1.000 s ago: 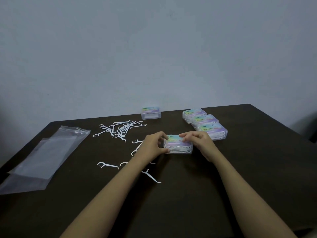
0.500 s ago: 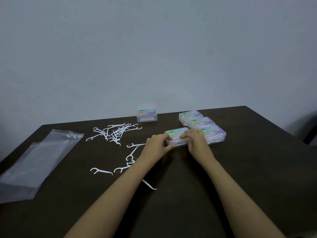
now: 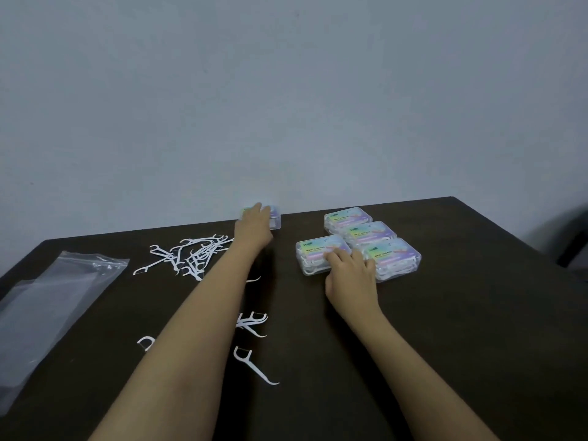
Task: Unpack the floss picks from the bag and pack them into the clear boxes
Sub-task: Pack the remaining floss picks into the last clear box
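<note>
So half a second before, both hands were on that filled box [image 3: 313, 253]. By this point the left hand [image 3: 253, 226] had let go and stretched out to the lone box [image 3: 275, 219] at the table's [image 3: 461, 313] back edge. It lay over the box, and I couldn't tell if it had gripped it. The right hand [image 3: 348, 275] stayed put, bent fingertips just resting on the lid. That box sat just beside the row of three boxes [image 3: 370, 232]. Loose floss picks [image 3: 191, 256] and the bag [image 3: 57, 300] lay off to the left.
</note>
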The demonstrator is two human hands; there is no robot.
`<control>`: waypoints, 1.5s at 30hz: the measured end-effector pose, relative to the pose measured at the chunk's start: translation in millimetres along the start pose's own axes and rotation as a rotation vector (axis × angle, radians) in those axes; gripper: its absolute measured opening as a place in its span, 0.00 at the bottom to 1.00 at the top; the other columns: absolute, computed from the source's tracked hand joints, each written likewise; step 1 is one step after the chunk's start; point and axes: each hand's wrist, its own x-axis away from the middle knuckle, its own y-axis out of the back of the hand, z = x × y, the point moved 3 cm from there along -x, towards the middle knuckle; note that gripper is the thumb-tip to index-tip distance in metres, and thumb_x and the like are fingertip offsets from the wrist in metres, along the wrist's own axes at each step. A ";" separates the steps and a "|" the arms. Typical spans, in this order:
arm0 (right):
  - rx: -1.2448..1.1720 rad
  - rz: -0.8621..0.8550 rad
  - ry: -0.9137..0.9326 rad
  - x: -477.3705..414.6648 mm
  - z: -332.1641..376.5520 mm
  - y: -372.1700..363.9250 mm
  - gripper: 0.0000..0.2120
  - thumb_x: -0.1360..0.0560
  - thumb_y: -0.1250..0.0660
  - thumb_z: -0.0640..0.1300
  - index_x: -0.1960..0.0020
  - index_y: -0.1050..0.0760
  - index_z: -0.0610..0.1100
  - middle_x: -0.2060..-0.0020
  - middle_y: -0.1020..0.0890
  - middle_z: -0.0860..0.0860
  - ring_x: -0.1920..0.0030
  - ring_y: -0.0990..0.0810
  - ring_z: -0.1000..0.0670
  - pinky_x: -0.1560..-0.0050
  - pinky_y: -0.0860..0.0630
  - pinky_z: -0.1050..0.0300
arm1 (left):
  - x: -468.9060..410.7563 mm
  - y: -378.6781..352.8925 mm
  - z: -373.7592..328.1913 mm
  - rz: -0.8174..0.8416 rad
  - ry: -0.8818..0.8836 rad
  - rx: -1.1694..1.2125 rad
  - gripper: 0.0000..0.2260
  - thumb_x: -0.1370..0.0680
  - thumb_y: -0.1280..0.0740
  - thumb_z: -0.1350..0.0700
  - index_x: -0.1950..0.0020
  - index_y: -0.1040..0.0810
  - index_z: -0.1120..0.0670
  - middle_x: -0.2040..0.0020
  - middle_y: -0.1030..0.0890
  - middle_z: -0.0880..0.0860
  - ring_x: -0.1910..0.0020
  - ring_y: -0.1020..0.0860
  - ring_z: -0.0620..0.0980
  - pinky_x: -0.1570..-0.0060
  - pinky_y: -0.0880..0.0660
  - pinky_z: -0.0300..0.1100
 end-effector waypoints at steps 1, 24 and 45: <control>-0.010 0.002 -0.005 -1.6 -0.5 -1.3 0.19 0.22 0.44 0.41 0.31 0.37 0.47 0.31 0.33 0.50 0.34 0.33 0.49 0.33 0.39 0.51 | -4.3 -2.0 0.8 0.033 0.022 -0.032 0.27 0.23 0.41 0.63 0.25 0.44 0.53 0.24 0.46 0.54 0.28 0.44 0.62 0.33 0.39 0.54; -0.078 0.078 -0.041 -11.4 -12.9 -23.1 0.28 0.21 0.46 0.46 0.24 0.53 0.49 0.24 0.51 0.51 0.40 0.27 0.50 0.34 0.37 0.46 | 0.5 -8.5 -15.8 -0.062 -0.077 -0.101 0.20 0.21 0.40 0.54 0.32 0.37 0.39 0.26 0.44 0.56 0.30 0.42 0.61 0.37 0.38 0.61; -0.429 0.003 0.510 31.2 -3.3 13.7 0.32 0.29 0.30 0.49 0.29 0.39 0.49 0.35 0.28 0.50 0.37 0.34 0.59 0.34 0.33 0.55 | 169.9 -4.7 -59.7 -0.006 -0.197 -0.071 0.27 0.24 0.38 0.53 0.27 0.45 0.53 0.34 0.31 0.55 0.36 0.37 0.56 0.44 0.33 0.50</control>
